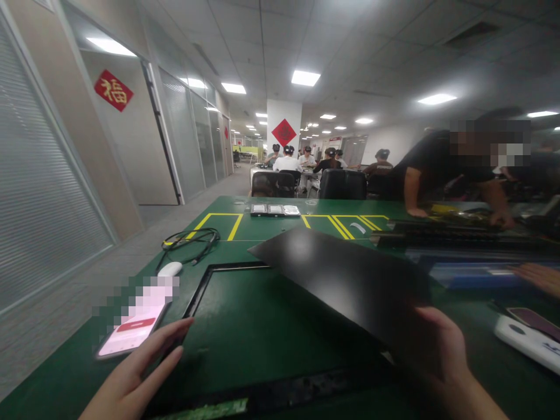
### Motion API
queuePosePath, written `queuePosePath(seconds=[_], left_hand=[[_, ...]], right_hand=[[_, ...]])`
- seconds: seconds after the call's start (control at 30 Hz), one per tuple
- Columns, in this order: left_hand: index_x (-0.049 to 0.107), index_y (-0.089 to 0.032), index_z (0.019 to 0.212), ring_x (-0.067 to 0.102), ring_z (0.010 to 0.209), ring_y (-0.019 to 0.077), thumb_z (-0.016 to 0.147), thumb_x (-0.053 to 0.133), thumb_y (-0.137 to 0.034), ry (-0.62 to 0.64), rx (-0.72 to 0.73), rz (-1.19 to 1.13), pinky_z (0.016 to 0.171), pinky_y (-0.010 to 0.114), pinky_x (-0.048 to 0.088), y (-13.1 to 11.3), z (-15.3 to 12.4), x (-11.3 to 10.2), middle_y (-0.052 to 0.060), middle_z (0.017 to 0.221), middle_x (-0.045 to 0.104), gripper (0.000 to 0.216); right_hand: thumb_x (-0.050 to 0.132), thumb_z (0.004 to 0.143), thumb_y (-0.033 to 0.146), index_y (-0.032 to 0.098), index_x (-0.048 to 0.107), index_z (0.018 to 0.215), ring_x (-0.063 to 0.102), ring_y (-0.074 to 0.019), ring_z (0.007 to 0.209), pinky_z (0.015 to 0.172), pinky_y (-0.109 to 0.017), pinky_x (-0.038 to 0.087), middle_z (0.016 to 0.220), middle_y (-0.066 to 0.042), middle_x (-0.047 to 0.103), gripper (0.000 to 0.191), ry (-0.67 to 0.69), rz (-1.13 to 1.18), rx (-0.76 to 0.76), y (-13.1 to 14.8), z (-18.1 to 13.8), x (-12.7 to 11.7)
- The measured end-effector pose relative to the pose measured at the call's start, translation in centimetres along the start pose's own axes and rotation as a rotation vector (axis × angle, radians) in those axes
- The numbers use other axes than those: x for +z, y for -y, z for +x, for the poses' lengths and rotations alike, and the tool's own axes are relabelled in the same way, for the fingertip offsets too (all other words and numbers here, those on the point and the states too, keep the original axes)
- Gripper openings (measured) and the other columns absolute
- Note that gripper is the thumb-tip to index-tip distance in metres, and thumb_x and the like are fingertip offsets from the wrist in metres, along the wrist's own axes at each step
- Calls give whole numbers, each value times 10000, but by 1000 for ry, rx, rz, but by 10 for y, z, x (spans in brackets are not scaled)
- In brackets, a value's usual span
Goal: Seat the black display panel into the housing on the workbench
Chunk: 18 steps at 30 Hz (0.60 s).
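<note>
A thin dark panel is raised and tilted over the table, with my right hand closed on its right edge. Below it lies a thin black rectangular frame, a display bezel by its look, partly covered by the panel. My left hand pinches the frame's left side between thumb and fingers. Along the near side of the frame runs a dark strip, and a green circuit board shows at the bottom edge. The panel's lower right part blurs into shadow around my right hand.
A lit phone, white mouse and coiled black cable lie left on the green table. Small boxed parts stand at the back. Right are long dark bars, a white device, a leaning person and another person's hand.
</note>
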<state>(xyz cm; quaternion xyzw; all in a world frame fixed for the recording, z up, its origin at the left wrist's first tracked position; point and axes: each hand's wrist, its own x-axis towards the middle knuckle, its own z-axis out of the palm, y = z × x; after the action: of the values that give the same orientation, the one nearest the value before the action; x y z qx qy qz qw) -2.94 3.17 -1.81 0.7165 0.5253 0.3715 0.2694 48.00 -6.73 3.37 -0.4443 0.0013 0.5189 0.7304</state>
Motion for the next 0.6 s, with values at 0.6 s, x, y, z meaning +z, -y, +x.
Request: queuePosePath(seconds=[0.6], left_hand=[[697,-234,1231,636,1217,354,839,582,-558,0,-571,-1132,978,451,554,-36,-2,0,102,1289,732,521]], right_hand=[[700,627,151,278,656,720,636,-210,494,501,-351,571,559,2,689,163,-99,-208,-274,-1,18,-28]])
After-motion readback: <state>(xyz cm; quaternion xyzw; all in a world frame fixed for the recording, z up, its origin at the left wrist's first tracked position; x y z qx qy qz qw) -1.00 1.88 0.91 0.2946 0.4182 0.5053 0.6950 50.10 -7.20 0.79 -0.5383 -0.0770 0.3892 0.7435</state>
